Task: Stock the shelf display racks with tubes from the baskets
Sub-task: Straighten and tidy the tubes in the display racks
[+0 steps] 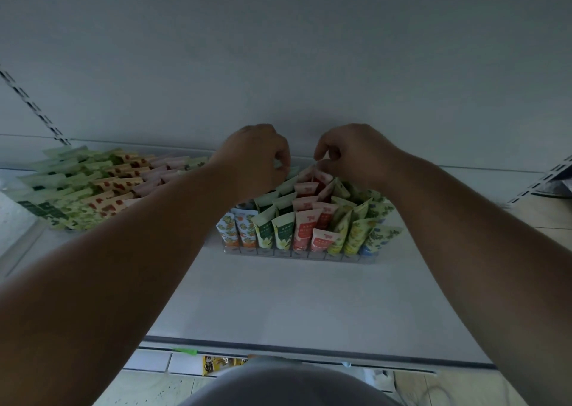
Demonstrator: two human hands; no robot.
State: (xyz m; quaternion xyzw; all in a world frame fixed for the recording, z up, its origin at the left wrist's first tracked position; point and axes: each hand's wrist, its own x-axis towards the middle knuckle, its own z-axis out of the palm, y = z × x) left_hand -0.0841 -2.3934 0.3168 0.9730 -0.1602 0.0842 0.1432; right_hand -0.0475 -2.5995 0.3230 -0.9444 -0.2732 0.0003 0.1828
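- Left hand [253,158] and right hand [349,154]: fingers curled over rear tubes [305,185]; exact grip unclear.
- Clear display rack [291,254] on white shelf [278,297]: lanes largely full.
- Second rack [80,195], left: likewise stocked; baskets unseen.

Both bare arms stretched straight out ahead, wrists close together. Left hand [252,154] has its fingers [280,158] curled downward, right hand [349,151] is curled the same way, knuckles up, fingertips hidden underneath.

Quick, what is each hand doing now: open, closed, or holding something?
Left hand: fingers curled at the back green tubes; whether it holds one cannot be told.
Right hand: pinches a red tube.
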